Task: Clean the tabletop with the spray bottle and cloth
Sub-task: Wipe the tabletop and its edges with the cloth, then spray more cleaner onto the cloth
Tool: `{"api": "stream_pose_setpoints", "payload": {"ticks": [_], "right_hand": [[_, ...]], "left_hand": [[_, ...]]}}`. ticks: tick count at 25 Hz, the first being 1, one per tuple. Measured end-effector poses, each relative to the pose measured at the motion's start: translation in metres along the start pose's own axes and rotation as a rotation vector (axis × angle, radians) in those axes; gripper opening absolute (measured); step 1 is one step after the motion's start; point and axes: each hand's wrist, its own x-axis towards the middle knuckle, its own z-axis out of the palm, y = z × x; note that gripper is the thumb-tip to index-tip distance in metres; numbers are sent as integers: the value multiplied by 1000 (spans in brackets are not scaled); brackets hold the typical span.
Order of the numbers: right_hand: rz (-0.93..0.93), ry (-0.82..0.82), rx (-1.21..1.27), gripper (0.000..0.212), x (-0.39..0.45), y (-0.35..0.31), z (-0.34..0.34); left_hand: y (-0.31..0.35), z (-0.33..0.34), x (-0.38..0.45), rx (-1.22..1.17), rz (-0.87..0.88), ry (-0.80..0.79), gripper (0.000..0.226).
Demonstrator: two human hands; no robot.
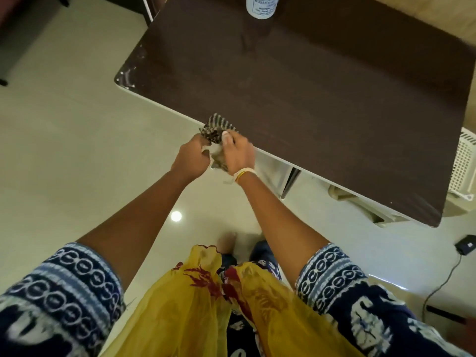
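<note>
at frame centre, by the table (322, 104) near edge, we see left hand (192, 161) and right hand (238, 153) both pinching the bunched cloth (217, 126); spray bottle (262, 6) top centre. loose grip could drop cloth to floor.

1. The white bottle (262, 6) at the far edge of the tabletop (322, 99) carries a label with dark blue print in several lines; the letters are too small and blurred to read.
2. The small black device (466, 245) on the floor shows a pale mark on top, not legible.
3. Nothing else bears readable text, numbers or signs.
</note>
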Motion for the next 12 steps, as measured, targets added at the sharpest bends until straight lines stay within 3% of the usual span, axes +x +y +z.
{"api": "stream_pose_setpoints", "payload": {"ticks": [2, 6, 9, 12], "right_hand": [[206, 10, 455, 29, 1, -1, -19], [578, -97, 1003, 34, -6, 20, -50], [522, -178, 1204, 52, -2, 20, -74], [430, -226, 1254, 54, 11, 4, -100]], "left_hand": [[10, -3, -3, -173, -78, -26, 21], [36, 5, -2, -485, -208, -145, 55], [63, 11, 0, -809, -325, -333, 77], [102, 16, 2, -1076, -342, -572, 59]]}}
